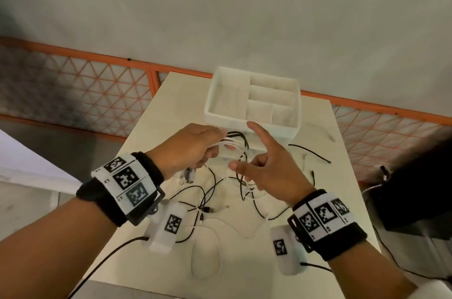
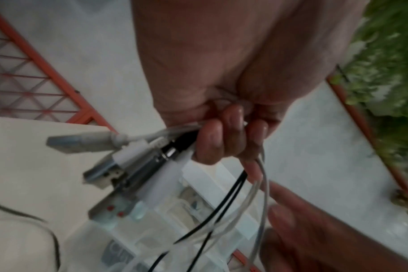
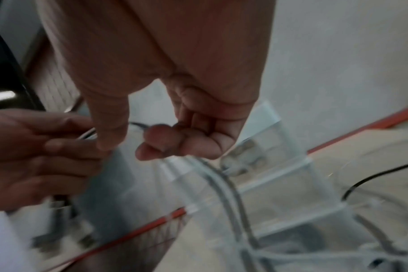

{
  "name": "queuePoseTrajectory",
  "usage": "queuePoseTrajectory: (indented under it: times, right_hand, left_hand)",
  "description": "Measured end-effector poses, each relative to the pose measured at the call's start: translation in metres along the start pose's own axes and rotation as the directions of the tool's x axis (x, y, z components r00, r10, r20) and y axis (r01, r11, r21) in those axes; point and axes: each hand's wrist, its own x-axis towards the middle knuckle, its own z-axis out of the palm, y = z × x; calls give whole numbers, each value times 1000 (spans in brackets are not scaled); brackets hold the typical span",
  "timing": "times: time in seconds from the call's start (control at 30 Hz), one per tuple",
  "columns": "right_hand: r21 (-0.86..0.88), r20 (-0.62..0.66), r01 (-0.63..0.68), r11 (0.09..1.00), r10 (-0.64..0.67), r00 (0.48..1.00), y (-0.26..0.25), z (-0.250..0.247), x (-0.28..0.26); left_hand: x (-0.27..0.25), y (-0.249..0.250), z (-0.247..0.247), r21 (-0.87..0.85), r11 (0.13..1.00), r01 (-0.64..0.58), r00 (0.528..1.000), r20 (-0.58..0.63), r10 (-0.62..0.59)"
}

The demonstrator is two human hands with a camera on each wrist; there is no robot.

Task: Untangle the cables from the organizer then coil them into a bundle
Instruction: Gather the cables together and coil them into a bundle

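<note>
Above table [image 1: 156, 113]: left hand [image 1: 188, 147] grips cables [image 1: 232, 143]; right hand [image 1: 266, 166] beside.

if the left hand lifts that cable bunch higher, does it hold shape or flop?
Probably flops: below the left hand the cables sag in loose loops onto the table. Likely light, since a few curled fingers hold them. The plugs jut out stiffly and may swing or snag the strands still tangled below.
</note>
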Motion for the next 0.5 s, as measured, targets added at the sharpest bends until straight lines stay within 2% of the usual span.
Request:
queuePoseTrajectory:
  times: [0.07,0.13,0.2,0.23,0.27,0.3,0.37,0.4,0.43,0.47,0.5]
  right_hand:
    - [172,39,-46,984,40,998,-2,23,5]
    - [220,107,-208,953,189,976,22,41,7]
    - [28,216,-380,924,366,905,52,48,3]
    - [-77,228,-427,901,433,872,66,45,0]
    - [-127,192,-452,883,469,862,77,39,0]
    - [-144,107,-447,883,463,880,84,31,1]
    - [-228,-174,-323,918,288,942,89,13,6]
    - [-272,-321,-258,927,165,933,87,7,7]
    - [-288,-430,-203,936,63,901,85,5,8]
    - [-287,-490,-168,943,6,872,86,7,8]
    - [-282,-500,-157,946,-5,866,89,11,8]
  left_hand:
    - [-7,2,6,119,991,-57,998,8,56]
    - [-15,-1,3,200,977,-77,997,24,73]
    - [-25,-11,-8,251,967,-38,998,50,27]
    - [-30,-17,-15,286,958,-15,998,65,-3]
    - [-33,-25,-22,338,941,8,996,83,-38]
    - [-36,-33,-28,404,914,33,992,100,-80]
    - [-36,-53,-35,529,845,75,978,125,-165]
    - [-35,-64,-34,568,817,96,971,126,-201]
    - [-33,-73,-31,595,795,119,967,111,-228]
    - [-30,-81,-27,616,775,142,967,80,-241]
    - [-27,-88,-21,627,761,167,970,36,-241]
